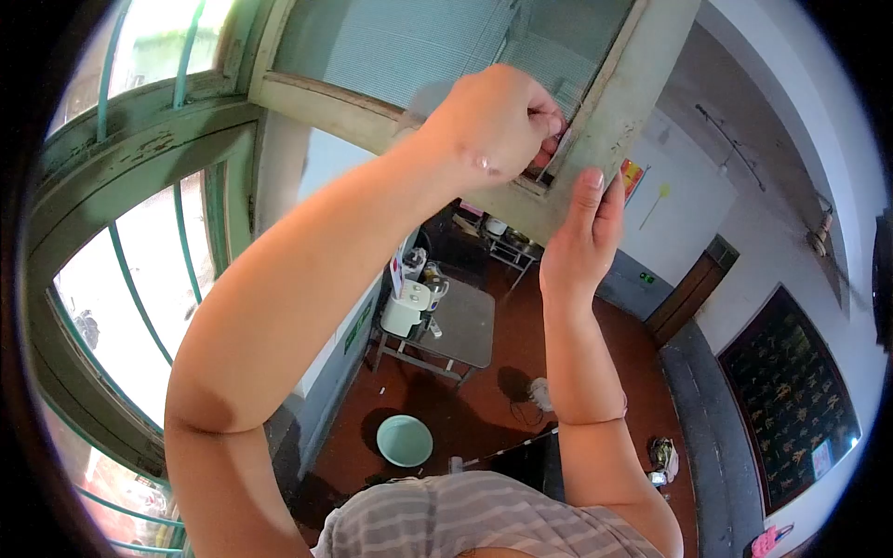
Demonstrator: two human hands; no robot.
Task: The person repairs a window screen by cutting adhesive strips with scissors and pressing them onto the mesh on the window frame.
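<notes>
A pale, worn window sash [605, 139] with a glass pane [372, 46] swings out in front of me at the top of the view. My left hand [502, 121] is closed in a pinch at the sash's lower inner corner, beside the glass edge. Whatever its fingertips hold is too small or hidden to name. Lower and to the right, my right hand [579, 246] grips the sash's outer edge, thumb on the near face and fingers partly hidden behind it.
At left stands a green window frame [139, 144] with bars. Far below are a grey table [465, 325] carrying a white appliance [406, 309], a pale green basin [405, 441] on the red-brown floor, and a dark board [791, 400] on the right wall.
</notes>
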